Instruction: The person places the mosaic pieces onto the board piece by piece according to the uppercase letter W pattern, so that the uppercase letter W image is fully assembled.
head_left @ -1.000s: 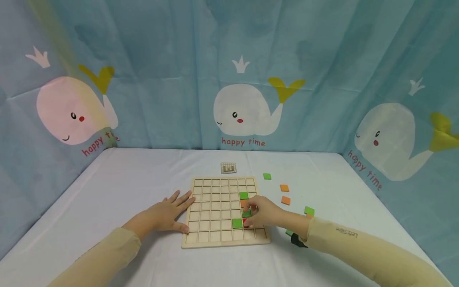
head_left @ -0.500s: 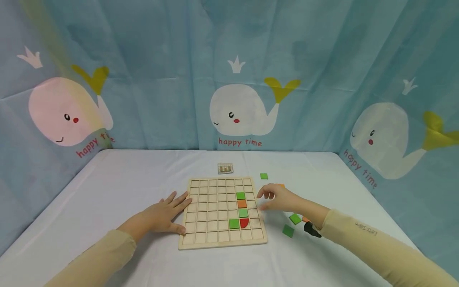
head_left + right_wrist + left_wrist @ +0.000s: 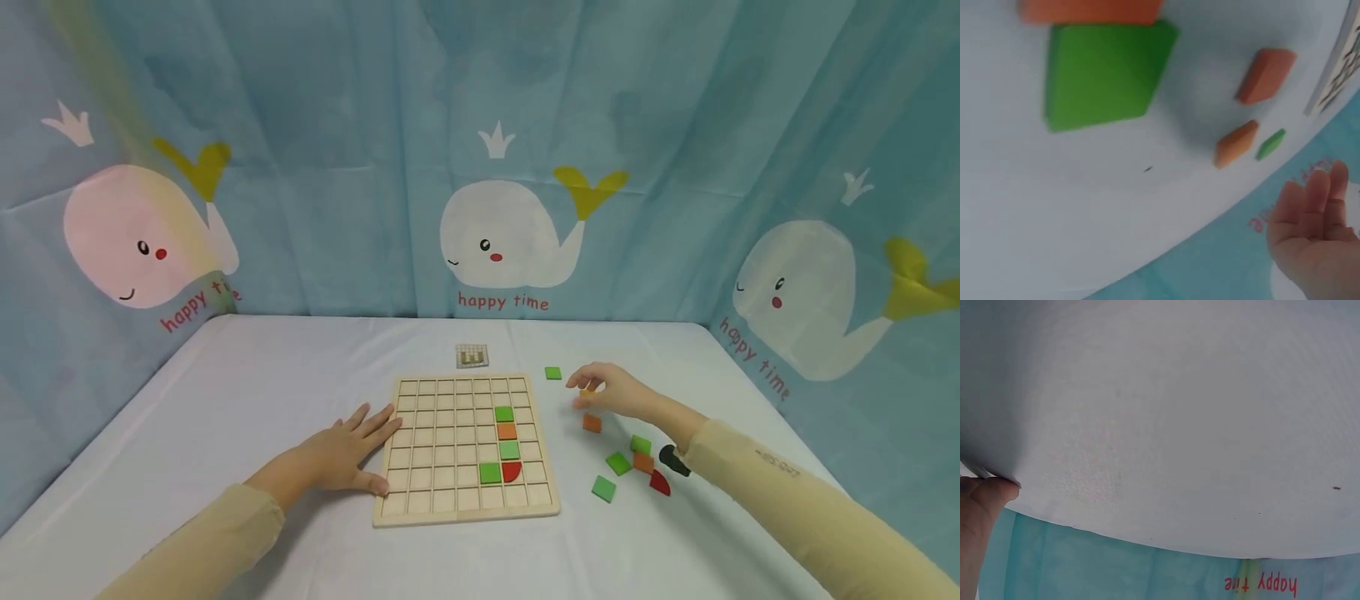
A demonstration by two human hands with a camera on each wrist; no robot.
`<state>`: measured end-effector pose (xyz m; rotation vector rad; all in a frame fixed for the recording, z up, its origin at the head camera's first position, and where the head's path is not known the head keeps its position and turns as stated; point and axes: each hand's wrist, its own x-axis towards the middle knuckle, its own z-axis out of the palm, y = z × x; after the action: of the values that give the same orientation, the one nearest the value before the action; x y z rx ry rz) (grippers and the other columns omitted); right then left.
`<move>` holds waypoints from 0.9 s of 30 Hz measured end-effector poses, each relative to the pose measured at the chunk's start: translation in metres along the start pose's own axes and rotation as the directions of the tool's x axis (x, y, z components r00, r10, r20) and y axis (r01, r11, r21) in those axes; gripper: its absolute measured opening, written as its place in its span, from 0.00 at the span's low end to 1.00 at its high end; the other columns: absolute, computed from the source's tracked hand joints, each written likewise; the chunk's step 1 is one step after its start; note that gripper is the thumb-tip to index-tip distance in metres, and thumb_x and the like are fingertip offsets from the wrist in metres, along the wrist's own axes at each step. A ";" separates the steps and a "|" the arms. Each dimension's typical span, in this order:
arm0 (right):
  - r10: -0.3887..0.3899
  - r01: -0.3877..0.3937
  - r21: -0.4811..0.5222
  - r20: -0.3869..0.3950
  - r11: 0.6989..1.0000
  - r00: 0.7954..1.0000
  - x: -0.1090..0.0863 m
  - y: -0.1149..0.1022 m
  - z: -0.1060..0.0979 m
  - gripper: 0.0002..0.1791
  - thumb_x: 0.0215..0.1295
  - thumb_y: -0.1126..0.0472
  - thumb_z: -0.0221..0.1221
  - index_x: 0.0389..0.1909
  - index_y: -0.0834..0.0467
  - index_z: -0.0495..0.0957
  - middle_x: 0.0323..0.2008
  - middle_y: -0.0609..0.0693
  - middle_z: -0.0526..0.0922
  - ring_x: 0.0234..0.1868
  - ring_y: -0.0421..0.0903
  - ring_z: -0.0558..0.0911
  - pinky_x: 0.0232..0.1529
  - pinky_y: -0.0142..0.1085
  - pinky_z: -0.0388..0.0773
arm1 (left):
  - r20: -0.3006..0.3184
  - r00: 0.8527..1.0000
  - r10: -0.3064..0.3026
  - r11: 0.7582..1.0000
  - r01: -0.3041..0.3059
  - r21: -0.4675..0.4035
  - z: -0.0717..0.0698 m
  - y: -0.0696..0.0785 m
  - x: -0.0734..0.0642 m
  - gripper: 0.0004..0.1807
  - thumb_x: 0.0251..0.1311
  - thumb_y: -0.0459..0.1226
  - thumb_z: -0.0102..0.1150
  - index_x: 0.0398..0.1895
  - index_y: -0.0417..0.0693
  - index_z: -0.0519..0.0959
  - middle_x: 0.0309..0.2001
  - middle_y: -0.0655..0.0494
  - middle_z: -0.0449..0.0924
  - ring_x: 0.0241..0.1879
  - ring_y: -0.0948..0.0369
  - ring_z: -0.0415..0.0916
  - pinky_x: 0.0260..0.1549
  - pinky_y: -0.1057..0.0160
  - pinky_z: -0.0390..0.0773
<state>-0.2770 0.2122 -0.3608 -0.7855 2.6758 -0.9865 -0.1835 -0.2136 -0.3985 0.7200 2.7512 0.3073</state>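
Note:
My left hand [image 3: 337, 454] lies with spread fingers at the left edge of a wooden grid board [image 3: 444, 435]; only part of that hand shows in the left wrist view. In one column of the board sit a green tile [image 3: 504, 413], an orange tile [image 3: 507, 431], a light green tile [image 3: 509, 450] and a red quarter-round tile [image 3: 512, 472]. Another green tile [image 3: 491, 473] is left of the red one. Right of the board, my right hand [image 3: 613, 392] hovers with bent fingers over an orange tile [image 3: 1236, 144], which lies on the table with nothing gripping it.
A small patterned grid card [image 3: 472, 356] lies behind the board, with a green tile [image 3: 552, 373] to its right. Below my right hand is an orange tile [image 3: 592, 423]. Nearer lie several loose tiles, including a red quarter-round [image 3: 660, 482] and a light green square [image 3: 603, 488].
My right hand has let go of the red quarter-round tile on the board and moved right and back to the loose orange tiles. My left hand stays at the board's edge.

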 end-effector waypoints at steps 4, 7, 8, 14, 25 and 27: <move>-0.012 0.013 -0.020 0.023 1.000 1.000 0.005 0.014 -0.003 0.14 0.60 0.66 0.66 0.46 0.67 0.80 0.43 0.61 0.79 0.44 0.54 0.75 0.44 0.44 0.75 | 0.002 1.000 -0.007 1.000 0.007 -0.008 0.002 0.000 -0.003 0.58 0.50 0.69 0.55 0.76 0.43 0.52 0.77 0.43 0.42 0.72 0.35 0.39 0.61 0.30 0.52; 0.022 -0.021 -0.025 0.051 0.999 0.998 0.007 0.024 -0.006 0.16 0.61 0.65 0.66 0.49 0.66 0.80 0.44 0.59 0.78 0.47 0.55 0.75 0.46 0.46 0.76 | 0.000 1.000 -0.007 1.000 0.007 -0.001 0.004 0.000 -0.003 0.58 0.50 0.69 0.54 0.76 0.43 0.52 0.77 0.43 0.42 0.72 0.34 0.39 0.61 0.30 0.52; 0.037 -0.036 -0.026 0.060 0.999 0.998 0.008 0.026 -0.008 0.16 0.61 0.65 0.66 0.49 0.65 0.80 0.44 0.58 0.78 0.47 0.55 0.75 0.46 0.47 0.76 | -0.003 1.000 -0.006 1.000 0.006 0.001 0.004 0.000 -0.003 0.58 0.50 0.69 0.54 0.76 0.44 0.52 0.77 0.43 0.42 0.72 0.34 0.39 0.61 0.30 0.53; 0.108 -0.104 -0.042 0.114 0.994 0.988 0.014 0.042 -0.019 0.21 0.60 0.62 0.67 0.55 0.62 0.79 0.48 0.57 0.77 0.50 0.55 0.73 0.46 0.46 0.75 | -0.006 1.000 -0.012 1.000 0.012 0.010 0.004 0.002 -0.004 0.57 0.51 0.69 0.54 0.76 0.44 0.52 0.77 0.43 0.42 0.72 0.35 0.40 0.61 0.31 0.53; 0.236 -0.209 -0.127 0.257 0.970 0.937 0.028 0.068 -0.026 0.25 0.60 0.62 0.67 0.60 0.51 0.78 0.58 0.57 0.76 0.57 0.57 0.73 0.58 0.55 0.69 | -0.003 1.000 -0.013 1.000 0.013 0.017 0.002 -0.001 0.002 0.57 0.51 0.69 0.54 0.77 0.45 0.51 0.77 0.44 0.41 0.73 0.36 0.38 0.63 0.32 0.51; 0.243 -0.213 -0.134 0.275 0.968 0.930 0.030 0.068 -0.027 0.25 0.60 0.64 0.66 0.60 0.51 0.78 0.60 0.58 0.74 0.60 0.58 0.72 0.60 0.56 0.68 | -0.005 1.000 -0.011 1.000 0.011 0.014 0.003 -0.002 0.002 0.57 0.51 0.69 0.54 0.77 0.44 0.51 0.77 0.44 0.42 0.73 0.36 0.38 0.63 0.32 0.51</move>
<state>-0.3404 0.2545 -0.3841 -0.5675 2.5031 -0.6291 -0.1855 -0.2137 -0.4020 0.7089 2.7637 0.2888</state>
